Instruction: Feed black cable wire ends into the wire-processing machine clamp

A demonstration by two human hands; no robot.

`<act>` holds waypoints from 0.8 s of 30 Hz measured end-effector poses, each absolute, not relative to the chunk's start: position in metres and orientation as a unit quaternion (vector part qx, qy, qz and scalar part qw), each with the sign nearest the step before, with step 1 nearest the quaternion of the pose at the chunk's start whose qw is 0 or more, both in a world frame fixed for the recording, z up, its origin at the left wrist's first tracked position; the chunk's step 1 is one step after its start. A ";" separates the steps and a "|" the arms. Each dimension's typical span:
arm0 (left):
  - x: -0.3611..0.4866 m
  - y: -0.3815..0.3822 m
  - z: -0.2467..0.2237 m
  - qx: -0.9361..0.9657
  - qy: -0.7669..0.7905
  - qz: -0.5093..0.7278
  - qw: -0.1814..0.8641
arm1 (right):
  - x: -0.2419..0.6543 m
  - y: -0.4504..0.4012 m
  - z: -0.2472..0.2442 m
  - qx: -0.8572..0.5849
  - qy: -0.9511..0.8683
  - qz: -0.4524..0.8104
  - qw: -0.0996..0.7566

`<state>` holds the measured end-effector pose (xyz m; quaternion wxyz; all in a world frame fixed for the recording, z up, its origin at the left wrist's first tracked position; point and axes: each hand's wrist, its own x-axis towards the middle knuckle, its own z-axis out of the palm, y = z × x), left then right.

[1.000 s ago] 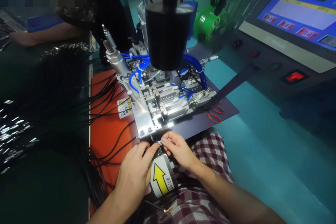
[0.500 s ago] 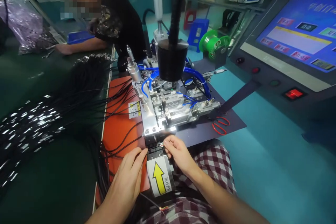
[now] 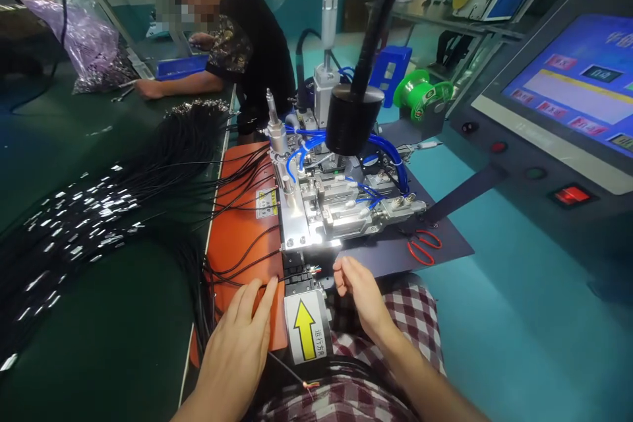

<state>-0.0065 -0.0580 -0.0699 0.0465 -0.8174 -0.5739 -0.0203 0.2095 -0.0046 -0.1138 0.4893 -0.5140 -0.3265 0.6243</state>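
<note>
My left hand (image 3: pixel 241 326) bends over the near edge of the orange board, its fingers closed on a black cable (image 3: pixel 291 275) that lies across the black feed track (image 3: pixel 295 285). Fanned coloured wires (image 3: pixel 315 270) stick out at that cable's end. From beneath the same hand, a second black cable (image 3: pixel 287 368) with bare coloured ends runs toward my lap. My right hand (image 3: pixel 361 287) hovers right of the track, apart from the wires, with fingers curled together and nothing visible in them. A yellow arrow label (image 3: pixel 304 330) sits on the track's near end.
The metal machine (image 3: pixel 341 204) with blue air tubes stands ahead, under a black lamp head (image 3: pixel 355 120). Red-handled scissors (image 3: pixel 424 247) lie to its right. A control screen (image 3: pixel 578 86) looms at right. Black cable bundles (image 3: pixel 182 138) cover the left table, where a co-worker (image 3: pixel 257 39) leans over.
My right hand has let go of the wire end and drawn back to the right. My left hand stays by the track. The whole view has shifted slightly.
</note>
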 end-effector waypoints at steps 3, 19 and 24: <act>-0.005 -0.051 -0.069 -0.815 -0.577 -0.016 0.041 | 0.214 -0.007 -0.116 -0.524 -0.321 0.622 0.486; -0.001 -0.040 -0.006 -0.861 -0.385 -0.054 -0.329 | 0.226 -0.029 -0.089 -0.529 -0.388 0.597 0.461; 0.004 -0.021 -0.016 -0.741 -0.486 -0.196 -0.420 | 0.212 -0.031 -0.073 -0.466 -0.442 0.628 0.440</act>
